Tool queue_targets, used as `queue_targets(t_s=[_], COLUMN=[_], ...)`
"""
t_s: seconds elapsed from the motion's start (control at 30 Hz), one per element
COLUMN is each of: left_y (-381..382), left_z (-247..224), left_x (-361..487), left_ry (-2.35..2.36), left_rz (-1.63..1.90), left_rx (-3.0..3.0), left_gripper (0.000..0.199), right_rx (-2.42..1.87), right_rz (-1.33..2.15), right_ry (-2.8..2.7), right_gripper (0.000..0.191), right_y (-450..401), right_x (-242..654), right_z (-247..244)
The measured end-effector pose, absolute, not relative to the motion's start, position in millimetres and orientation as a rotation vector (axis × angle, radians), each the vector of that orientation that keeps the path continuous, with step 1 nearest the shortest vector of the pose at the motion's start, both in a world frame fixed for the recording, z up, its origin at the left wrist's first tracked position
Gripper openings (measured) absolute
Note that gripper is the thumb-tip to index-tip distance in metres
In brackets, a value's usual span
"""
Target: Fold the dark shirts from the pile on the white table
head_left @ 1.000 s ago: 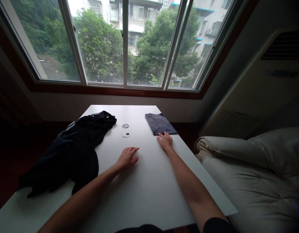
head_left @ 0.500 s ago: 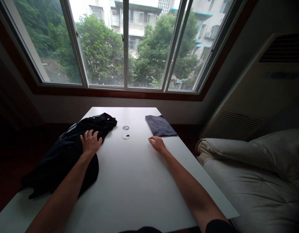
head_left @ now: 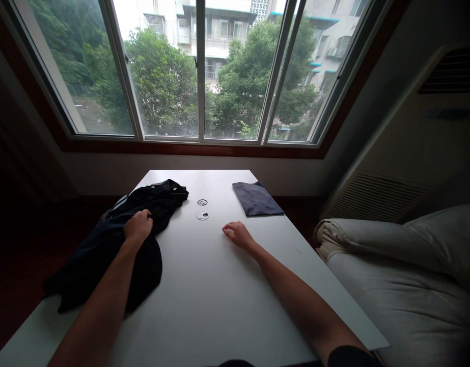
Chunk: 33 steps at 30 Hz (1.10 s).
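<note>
A heap of dark clothing [head_left: 105, 255], black with some navy, lies crumpled along the left side of the white table. My left hand [head_left: 138, 227] is on top of it, fingers curled into the fabric and closed on it; the fingertips are hidden. Over the middle of the table is my right hand [head_left: 238, 234], loosely bent, with nothing seen in it. Beyond that hand, at the right edge, a folded grey-blue cloth [head_left: 257, 199] lies flat and apart from it.
The white table [head_left: 204, 295] has two round inserts [head_left: 202, 215] in its top, between the clothing and the folded cloth. A pale padded sofa [head_left: 403, 270] stands along the right. Behind the table are a wall and a wide window [head_left: 200, 140].
My left hand has gone from spread fingers to closed on the dark clothing. My right hand has shifted left and a little nearer, away from the folded cloth. The view has moved slightly.
</note>
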<state>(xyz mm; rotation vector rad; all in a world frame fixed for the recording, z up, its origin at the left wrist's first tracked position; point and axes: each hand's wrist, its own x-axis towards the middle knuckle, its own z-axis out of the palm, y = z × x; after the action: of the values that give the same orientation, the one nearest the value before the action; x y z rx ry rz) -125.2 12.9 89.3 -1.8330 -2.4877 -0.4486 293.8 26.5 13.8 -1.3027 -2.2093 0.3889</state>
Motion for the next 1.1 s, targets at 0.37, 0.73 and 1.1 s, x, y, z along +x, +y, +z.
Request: queue_targets(t_s=[0.37,0.73,1.1], left_y=[-99,-82,9], left_z=[123,119,42], left_x=[67,54,-49], left_ry=[-1.447,-1.438,-2.079], left_rz=[-0.642,-0.508,-0.278], left_rx=[-3.219,-2.985,-2.422], left_gripper=[0.029,0.033,0.044], right_rx=[-1.310,-1.521,-1.567], right_rz=[0.294,0.341,0.374], right_ry=[-2.186,-2.091,-2.047], right_gripper=[0.030,0.049,0.054], right_y=[37,42,43], right_x=[298,299,298], right_z=[6,7,-6])
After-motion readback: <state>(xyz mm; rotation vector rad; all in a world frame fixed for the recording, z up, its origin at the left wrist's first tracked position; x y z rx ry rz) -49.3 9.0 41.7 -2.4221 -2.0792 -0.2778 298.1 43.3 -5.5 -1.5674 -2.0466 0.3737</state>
